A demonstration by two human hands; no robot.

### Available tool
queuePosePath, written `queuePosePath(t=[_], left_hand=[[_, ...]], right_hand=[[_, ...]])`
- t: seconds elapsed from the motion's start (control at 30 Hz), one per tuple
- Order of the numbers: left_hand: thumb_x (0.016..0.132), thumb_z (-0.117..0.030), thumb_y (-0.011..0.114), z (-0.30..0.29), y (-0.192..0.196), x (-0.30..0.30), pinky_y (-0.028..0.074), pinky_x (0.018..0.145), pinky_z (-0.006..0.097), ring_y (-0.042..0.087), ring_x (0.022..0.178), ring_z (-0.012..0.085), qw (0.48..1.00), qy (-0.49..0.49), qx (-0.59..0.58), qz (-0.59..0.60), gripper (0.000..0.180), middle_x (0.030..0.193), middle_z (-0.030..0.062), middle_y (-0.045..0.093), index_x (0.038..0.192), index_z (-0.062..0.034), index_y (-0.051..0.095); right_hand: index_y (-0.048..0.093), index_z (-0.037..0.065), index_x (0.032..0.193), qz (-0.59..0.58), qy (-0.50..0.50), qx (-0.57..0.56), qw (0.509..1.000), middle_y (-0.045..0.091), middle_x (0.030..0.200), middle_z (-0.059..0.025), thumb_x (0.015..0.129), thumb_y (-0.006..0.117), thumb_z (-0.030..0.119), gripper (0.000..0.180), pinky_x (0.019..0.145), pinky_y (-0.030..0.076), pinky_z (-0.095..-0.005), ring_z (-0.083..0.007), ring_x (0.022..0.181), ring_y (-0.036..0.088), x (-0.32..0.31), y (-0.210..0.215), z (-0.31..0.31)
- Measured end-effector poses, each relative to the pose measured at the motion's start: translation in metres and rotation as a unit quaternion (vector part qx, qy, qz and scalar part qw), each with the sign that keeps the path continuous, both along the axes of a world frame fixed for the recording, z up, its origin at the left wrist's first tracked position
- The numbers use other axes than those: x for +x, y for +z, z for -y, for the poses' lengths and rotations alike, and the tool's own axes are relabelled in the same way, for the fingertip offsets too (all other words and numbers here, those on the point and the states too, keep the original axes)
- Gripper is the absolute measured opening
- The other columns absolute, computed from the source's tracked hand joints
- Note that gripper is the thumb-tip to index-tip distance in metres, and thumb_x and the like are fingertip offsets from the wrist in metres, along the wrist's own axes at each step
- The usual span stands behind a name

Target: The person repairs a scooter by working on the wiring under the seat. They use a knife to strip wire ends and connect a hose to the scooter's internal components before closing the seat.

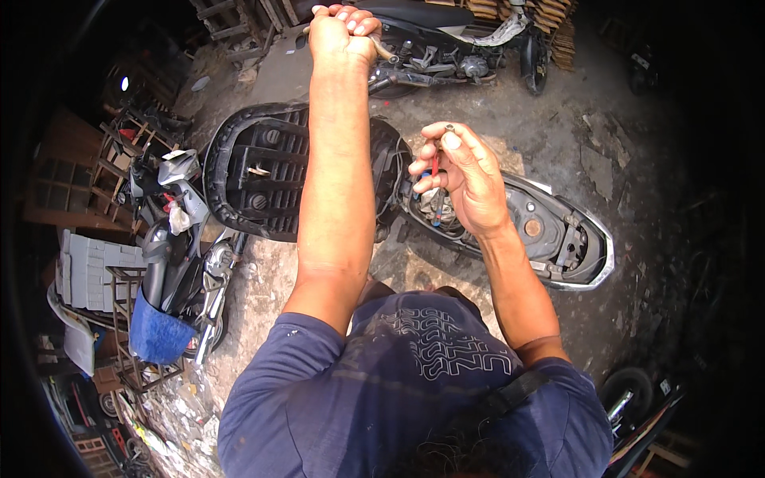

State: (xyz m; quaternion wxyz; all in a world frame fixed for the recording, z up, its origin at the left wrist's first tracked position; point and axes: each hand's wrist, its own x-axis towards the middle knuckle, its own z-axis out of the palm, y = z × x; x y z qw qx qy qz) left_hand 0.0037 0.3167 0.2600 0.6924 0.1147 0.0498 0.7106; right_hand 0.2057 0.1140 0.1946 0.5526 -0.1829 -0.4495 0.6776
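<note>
A small metal piece [449, 128] sits at one o'clock, pinched by the right hand [470, 171]. The hands are apart; at twelve, the left hand [344, 36] is clamped on a tan object [386, 52], mostly hidden. A ribbed black seat [255, 159] edges ten o'clock; beyond the pale-rimmed motorcycle body [554, 239], floor [598, 143] spreads toward two.

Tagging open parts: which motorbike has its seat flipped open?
The one partly covered by the right hand: its black seat lies ribbed underside up. The motorbike at the top and the silver-panelled one at left show no upturned seat.
</note>
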Motion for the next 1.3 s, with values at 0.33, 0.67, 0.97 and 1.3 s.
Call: queuePosePath(t=[0.33,0.67,0.97,1.3], left_hand=[[0.109,-0.050,0.037,-0.011,-0.028,0.018,0.028,0.039,0.027,0.034,0.045,0.0116,0.999,0.017,-0.012,-0.043,0.049,0.055,-0.0034,0.037,0.076,-0.0139,0.047],[0.109,-0.047,0.039,0.023,-0.018,0.032,0.027,0.039,0.027,0.034,0.045,0.0110,0.998,0.002,-0.050,-0.048,0.047,0.057,-0.0033,0.038,0.077,-0.0136,0.047],[0.109,-0.046,0.039,0.034,-0.030,0.037,0.028,0.039,0.025,0.034,0.046,0.0101,0.997,-0.056,0.015,-0.055,0.045,0.059,-0.0029,0.039,0.079,-0.0139,0.047],[0.108,-0.050,0.040,0.049,-0.033,0.038,0.027,0.039,0.025,0.034,0.046,0.0100,0.997,-0.065,-0.027,-0.033,0.045,0.059,-0.0029,0.038,0.081,-0.0139,0.046]], right_hand=[[0.060,-0.001,0.126,0.025,-0.032,0.010,0.999,0.063,0.108,-0.0094,0.103,0.060,0.029,0.038,0.075,0.060,-0.0302,-0.0169,0.095,0.067,-0.001,-0.002,-0.005],[0.063,-0.003,0.123,0.050,-0.082,0.112,0.989,0.066,0.117,-0.0118,0.100,0.066,0.024,0.036,0.092,0.057,-0.0356,-0.0194,0.108,0.066,-0.002,-0.011,-0.009],[0.068,0.001,0.121,0.081,-0.087,0.155,0.981,0.068,0.120,-0.0093,0.098,0.069,0.019,0.030,0.099,0.048,-0.0317,-0.0168,0.115,0.062,0.003,-0.016,-0.009],[0.070,0.001,0.121,0.088,-0.103,0.179,0.974,0.069,0.123,-0.0102,0.095,0.071,0.015,0.029,0.104,0.046,-0.0338,-0.0186,0.119,0.061,0.005,-0.020,-0.009]])
